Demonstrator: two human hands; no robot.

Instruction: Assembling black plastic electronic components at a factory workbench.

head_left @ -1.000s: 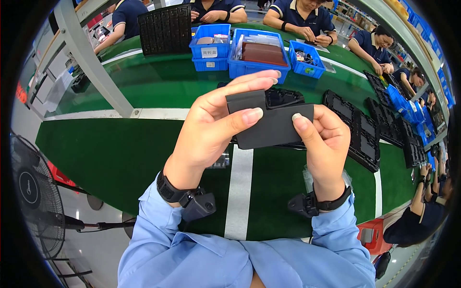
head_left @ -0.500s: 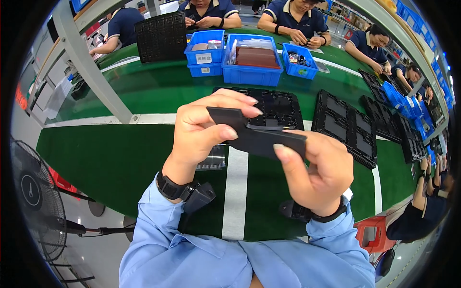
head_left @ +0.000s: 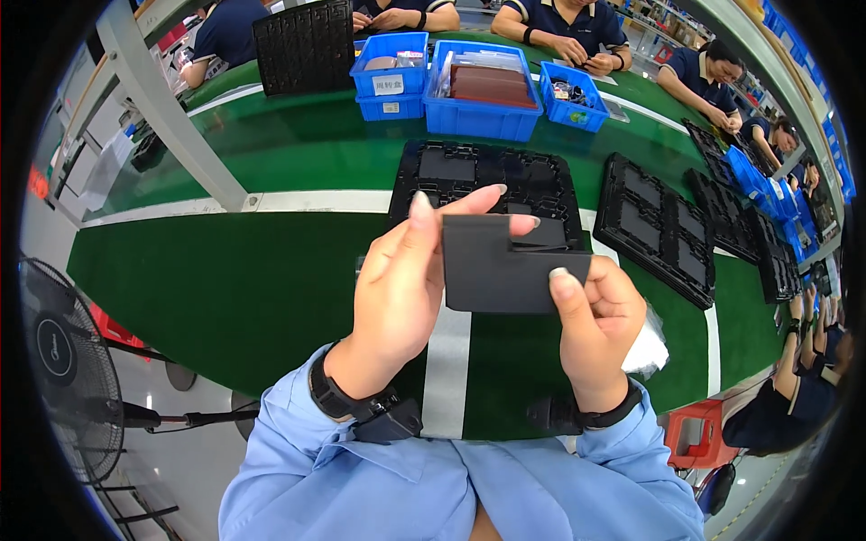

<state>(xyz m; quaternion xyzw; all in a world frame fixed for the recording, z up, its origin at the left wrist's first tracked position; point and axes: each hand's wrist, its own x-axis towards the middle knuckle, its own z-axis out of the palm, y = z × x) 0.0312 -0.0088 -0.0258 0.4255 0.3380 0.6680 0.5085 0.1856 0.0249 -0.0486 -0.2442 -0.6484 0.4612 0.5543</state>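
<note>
Evidently, the plate is pinched by the right hand above the surface, before the tray's near edge, and, with the left hand spread loosely behind it, tilting could be caused by one-sided grip.

Matt black piece, smooth on its face.
The trays look like black moulded plastic, the bins like smooth blue plastic; the sleeves are of cloth, and the green tabletop is glossy in its far part.
</note>
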